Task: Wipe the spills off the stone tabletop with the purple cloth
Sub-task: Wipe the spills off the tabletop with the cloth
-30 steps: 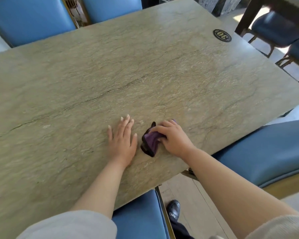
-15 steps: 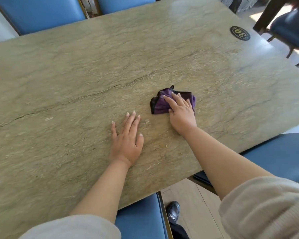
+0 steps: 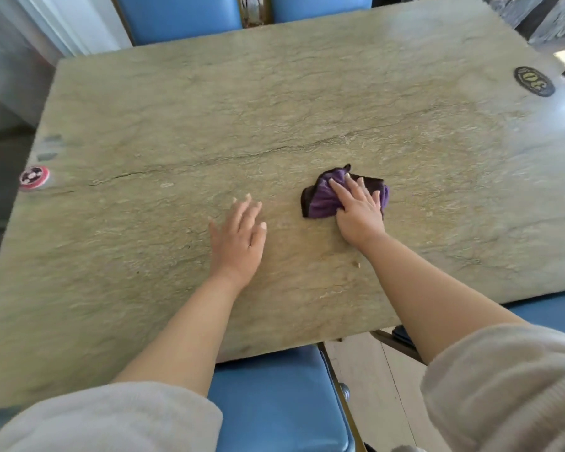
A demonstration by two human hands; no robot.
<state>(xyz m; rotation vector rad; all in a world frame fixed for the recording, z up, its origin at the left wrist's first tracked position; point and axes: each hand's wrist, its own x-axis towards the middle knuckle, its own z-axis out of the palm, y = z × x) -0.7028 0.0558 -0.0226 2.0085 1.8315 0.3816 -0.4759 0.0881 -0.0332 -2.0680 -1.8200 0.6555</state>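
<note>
The purple cloth (image 3: pixel 323 199), bunched with a dark edge, lies near the middle of the greenish stone tabletop (image 3: pixel 274 102). My right hand (image 3: pixel 359 212) presses flat on top of it, fingers spread over the fabric. My left hand (image 3: pixel 238 238) rests palm-down on the bare stone a little to the left of the cloth, fingers apart and holding nothing. A small brownish speck (image 3: pixel 357 264) sits on the stone beside my right forearm.
A round red-and-white sticker (image 3: pixel 34 177) is at the table's left edge and a dark oval number badge (image 3: pixel 534 81) at the far right. Blue chairs stand at the far side (image 3: pixel 180 17), the near side (image 3: pixel 274 402) and the right (image 3: pixel 548 313).
My right hand pushed the cloth away from the near edge towards the table's middle and flattened onto it. The left hand stayed planted. The view swung left, revealing the left edge.
</note>
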